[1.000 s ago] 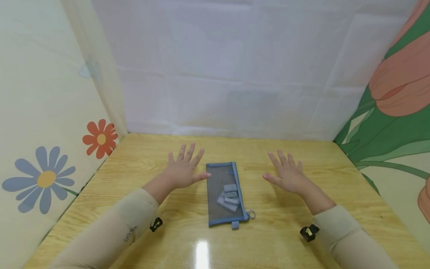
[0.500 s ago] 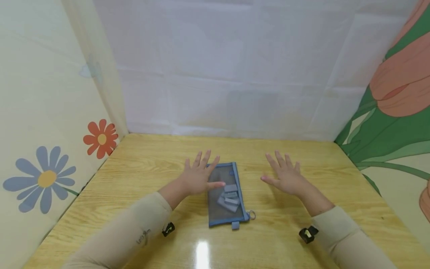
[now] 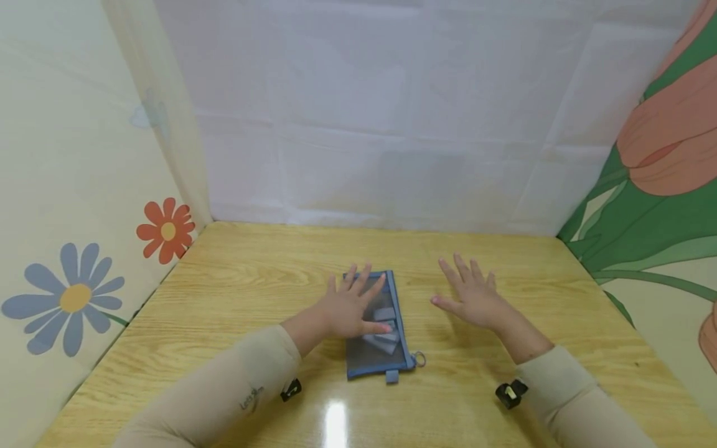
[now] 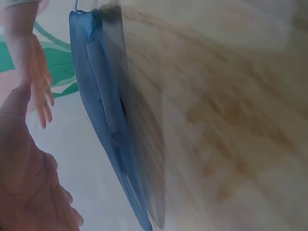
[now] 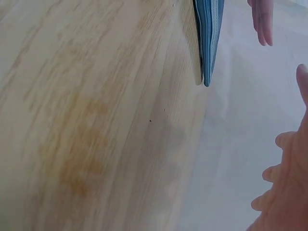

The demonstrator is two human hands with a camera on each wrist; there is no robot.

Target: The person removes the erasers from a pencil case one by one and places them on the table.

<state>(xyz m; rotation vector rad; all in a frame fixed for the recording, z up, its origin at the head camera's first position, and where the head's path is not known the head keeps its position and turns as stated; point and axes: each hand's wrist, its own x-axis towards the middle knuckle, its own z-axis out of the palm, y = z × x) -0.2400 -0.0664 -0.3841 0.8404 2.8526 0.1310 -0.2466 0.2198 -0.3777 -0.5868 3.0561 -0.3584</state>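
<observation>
A blue-edged mesh zip pouch (image 3: 364, 363) lies flat on the wooden table, with several small pale blocks (image 3: 384, 343) showing through its mesh. My left hand (image 3: 350, 309) hovers over the pouch with its fingers spread, hiding part of the mesh and some of the blocks. In the left wrist view a gap separates that hand (image 4: 29, 168) from the pouch's blue edge (image 4: 103, 91). To the right of the pouch, my right hand (image 3: 473, 298) is held above the table, fingers spread and holding nothing. The right wrist view shows the pouch (image 5: 208, 38) beyond the right hand (image 5: 288, 183).
The wood-grain table (image 3: 252, 267) meets a white cloth backdrop (image 3: 358, 124) at its far edge. Flower-printed panels (image 3: 73, 186) stand along the left and right sides. A metal key ring (image 3: 420, 359) hangs at the pouch's near right corner. Black clips (image 3: 510, 394) sit at both wrists.
My left hand has moved right and slightly nearer, from beside the pouch to over it. The right hand has drifted a little left. The pouch has stayed in place.
</observation>
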